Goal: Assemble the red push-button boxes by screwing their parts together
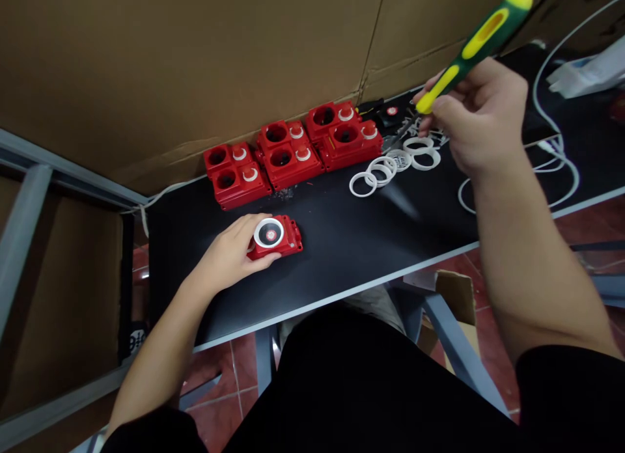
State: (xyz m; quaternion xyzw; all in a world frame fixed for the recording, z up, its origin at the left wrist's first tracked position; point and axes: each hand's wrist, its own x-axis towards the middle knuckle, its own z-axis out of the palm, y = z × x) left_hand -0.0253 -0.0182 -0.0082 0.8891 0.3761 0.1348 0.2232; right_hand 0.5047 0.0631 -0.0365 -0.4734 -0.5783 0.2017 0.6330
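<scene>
Cardboard walls stand behind the black worktop (342, 245). Left hand (229, 254) fingers grip one red box (276, 237); six more sit beyond. Right hand (476, 118) fingers clench a screwdriver (469, 49).

sleeves: short, black, one at each upper arm
forearms: bare
left hand (233, 252): no glove
right hand (481, 118): no glove
lap: black garment at 6 o'clock

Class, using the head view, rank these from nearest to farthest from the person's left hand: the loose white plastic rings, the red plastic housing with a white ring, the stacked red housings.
1. Red plastic housing with a white ring: held by the left hand.
2. Stacked red housings: behind, along the cardboard.
3. Loose white plastic rings: far right.
</scene>
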